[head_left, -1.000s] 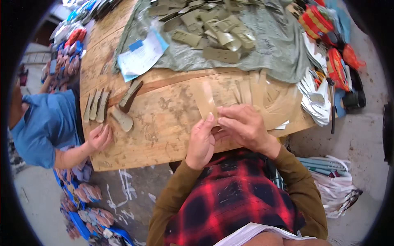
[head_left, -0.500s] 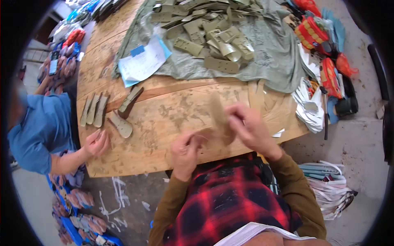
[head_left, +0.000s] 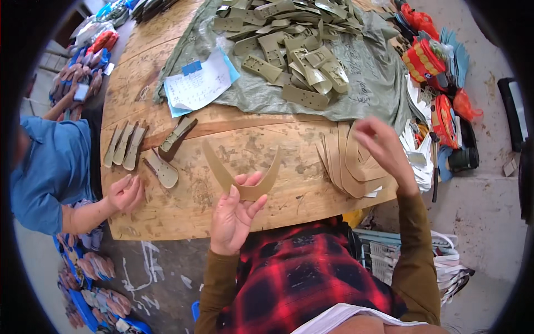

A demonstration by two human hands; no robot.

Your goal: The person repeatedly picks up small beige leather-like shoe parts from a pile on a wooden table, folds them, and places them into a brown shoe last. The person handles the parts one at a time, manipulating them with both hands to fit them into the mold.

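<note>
Head view: the left hand (head_left: 231, 222) has its grip closed on a curved tan piece (head_left: 258, 192), thumb in front and fingers behind at the bottom of the bend. The piece is held up above the wooden surface (head_left: 289, 203), its two tapering arms pointing away from the person and spread apart like a U. The right hand (head_left: 385, 149) is over to the right, fingers bent above a loose, overlapping stack of similar tan pieces (head_left: 335, 158); whether its grip touches or holds any of them, I cannot tell.

Farther left on the surface lie two olive pieces, one dark-sided (head_left: 177, 134) and one paler with a rounded end (head_left: 162, 169), and beyond them a short row of slim olive pieces (head_left: 124, 146). Just nearer than the row is a co-worker's hand (head_left: 125, 192), fingers curled (the sleeve behind it is blue).

At the far side, a grey-green sheet (head_left: 367, 92) carries a heap of olive pieces with small holes (head_left: 295, 50). A marked white paper (head_left: 200, 86) overlaps the sheet's left edge, with a blue patch (head_left: 192, 67) at its top.
</note>
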